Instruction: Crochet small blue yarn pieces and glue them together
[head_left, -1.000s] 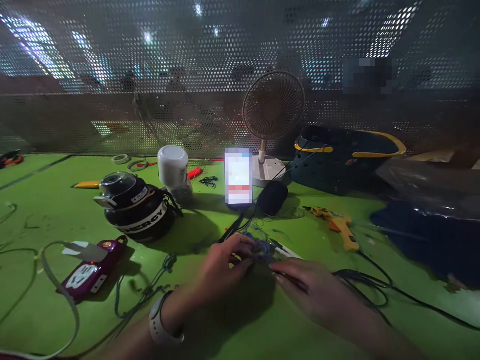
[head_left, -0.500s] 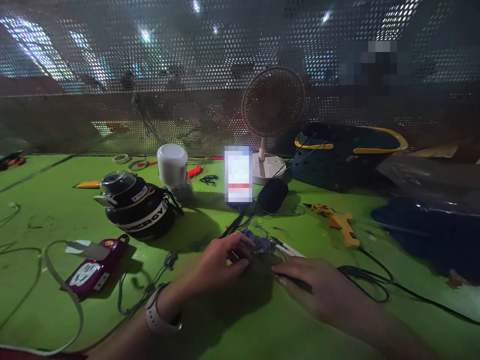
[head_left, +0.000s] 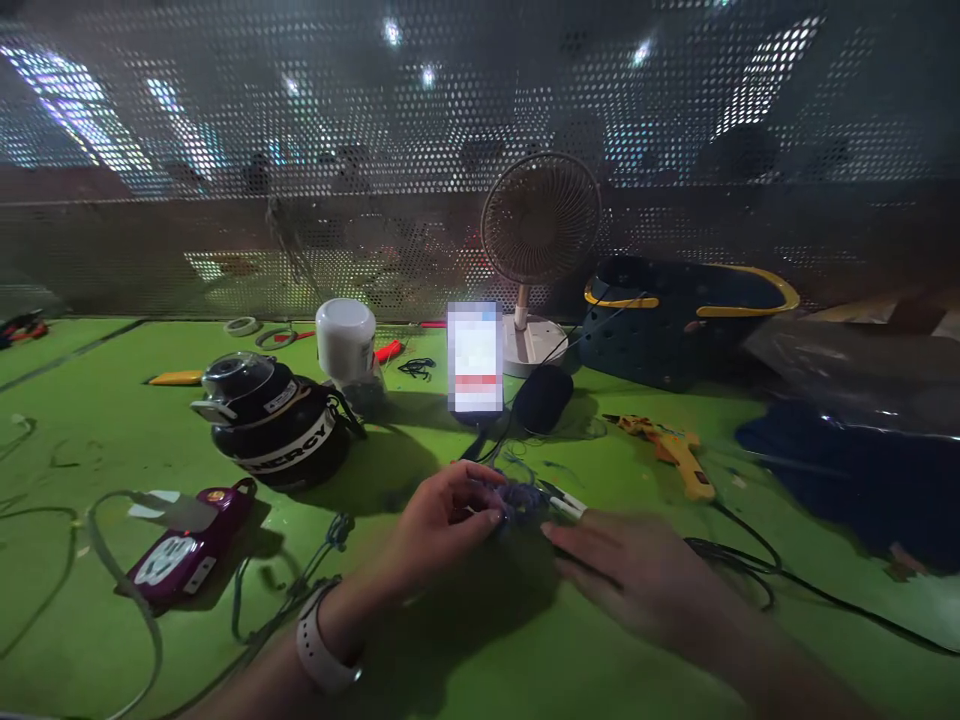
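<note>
My left hand, with a pale band on its wrist, pinches the left end of a small bundle of blue-purple yarn between thumb and fingers. Just right of the bundle is my right hand, palm down and smeared by motion. A dark strip shows between its fingers; whether that is a held tool or shadow is unclear. White pen-like sticks lie beyond the right fingertips. Behind the bundle, a dark ball of yarn rests beside a lit phone that stands upright.
At left stand a black bottle and a purple power strip with cables. A white jar and a fan are farther back. Rightward lie a yellow glue gun, its cord, dark blue cloth and a dark basket.
The view has shifted slightly, with the table lower in the picture. My left hand stays at the yarn. My right hand has moved a little, its fingers now reaching close beside the bundle.
</note>
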